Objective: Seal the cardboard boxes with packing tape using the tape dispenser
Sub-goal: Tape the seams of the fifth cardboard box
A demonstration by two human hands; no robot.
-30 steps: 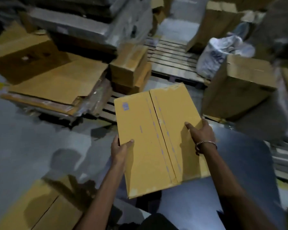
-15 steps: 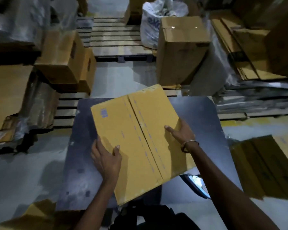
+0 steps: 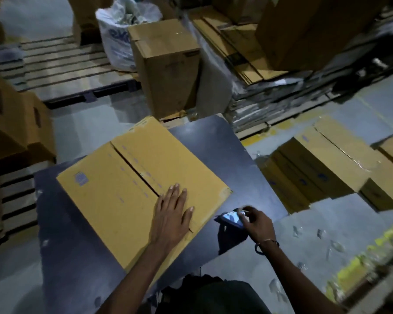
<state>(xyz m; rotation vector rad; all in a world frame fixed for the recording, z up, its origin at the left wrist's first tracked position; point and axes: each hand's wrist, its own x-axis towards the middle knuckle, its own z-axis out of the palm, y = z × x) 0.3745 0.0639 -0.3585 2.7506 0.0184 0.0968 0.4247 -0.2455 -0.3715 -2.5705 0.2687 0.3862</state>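
1. The cardboard box (image 3: 132,191) lies flat on the dark surface (image 3: 216,143), its seam untaped.
2. The left hand (image 3: 171,214) presses flat, fingers straight, beside the seam's near end.
3. The right hand (image 3: 256,223) curls onto the tape dispenser (image 3: 230,218), right of the box; grip it firmly, then start at the near edge.

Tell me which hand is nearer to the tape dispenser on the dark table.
The right hand: its fingers curl on the tape dispenser, beside the box's near corner. The left hand lies flat on the cardboard box, apart from the dispenser.
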